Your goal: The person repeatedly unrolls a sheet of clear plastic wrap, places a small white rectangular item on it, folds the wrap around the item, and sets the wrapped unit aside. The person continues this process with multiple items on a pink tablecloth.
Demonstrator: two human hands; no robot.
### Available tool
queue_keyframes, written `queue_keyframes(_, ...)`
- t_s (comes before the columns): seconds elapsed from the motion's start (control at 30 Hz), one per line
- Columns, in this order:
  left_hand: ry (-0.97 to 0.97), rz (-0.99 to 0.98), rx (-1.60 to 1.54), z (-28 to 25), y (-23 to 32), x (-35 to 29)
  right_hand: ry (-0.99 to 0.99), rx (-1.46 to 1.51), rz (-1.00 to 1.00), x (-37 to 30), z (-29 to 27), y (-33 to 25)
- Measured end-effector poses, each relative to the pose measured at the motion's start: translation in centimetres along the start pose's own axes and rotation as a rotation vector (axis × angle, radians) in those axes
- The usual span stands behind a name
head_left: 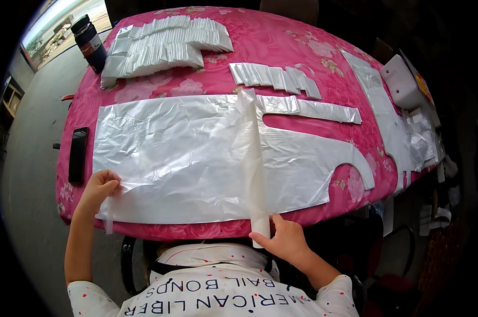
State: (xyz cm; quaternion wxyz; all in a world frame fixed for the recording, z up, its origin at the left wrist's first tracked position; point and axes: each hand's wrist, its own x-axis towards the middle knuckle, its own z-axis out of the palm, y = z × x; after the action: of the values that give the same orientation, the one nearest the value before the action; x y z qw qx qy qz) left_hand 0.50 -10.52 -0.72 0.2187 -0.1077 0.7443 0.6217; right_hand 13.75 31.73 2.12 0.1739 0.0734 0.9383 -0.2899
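A pile of thin, translucent white plastic sheets [170, 153] lies flat across the table. Curved cut-outs and straps at its right end give it the look of disposable aprons. Across the middle, the top sheet is turned over into a long narrow fold [256, 174], running from the far edge to the near one. My left hand [102, 186] pinches the film at the near left corner, where a loose strip hangs past the pile. With thumb and fingers, my right hand [282, 236] grips the near end of the fold, just over the table's edge.
Many small folded white packets [165, 45] stand in rows at the far left, with a shorter row of packets [275, 77] beside them. A dark jar [89, 45], black phone [78, 156], white container [403, 82] and another plastic strip [379, 111] lie around the pink floral tablecloth [196, 231].
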Motion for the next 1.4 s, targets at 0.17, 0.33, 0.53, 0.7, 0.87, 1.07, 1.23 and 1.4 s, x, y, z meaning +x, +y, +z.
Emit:
queue_keyframes(0.17,0.514,0.461,1.038,0.2,0.8,-0.9,-0.102,0.166,0.028,0.2,0.4,0.5)
queue_keyframes(0.33,0.389,0.875,0.895,9.9,5.0,-1.8,-0.112,0.198,0.049,0.1,0.2,0.1)
queue_keyframes(0.53,-0.125,0.992,0.635,23.1,3.5,1.2,-0.145,0.227,0.064,-0.1,0.3,0.4)
queue_keyframes(0.7,-0.145,0.961,0.810,26.1,1.7,2.5,-0.148,0.258,0.076,-0.3,0.3,0.4)
queue_keyframes(0.87,-0.086,0.969,1.037,26.7,0.8,2.6,-0.260,0.108,0.009,0.7,-0.4,1.7)
queue_keyframes(1.07,-0.102,0.991,0.988,26.2,0.7,2.3,0.237,-0.181,-0.593,4.8,-2.7,2.8)
queue_keyframes(1.23,-0.036,0.886,0.869,22.4,1.5,0.4,0.137,-0.354,-0.898,9.7,-2.3,4.0)
queue_keyframes(1.4,0.119,0.836,0.600,14.1,1.2,-1.0,-0.066,-0.212,-1.143,11.7,1.9,-4.4)
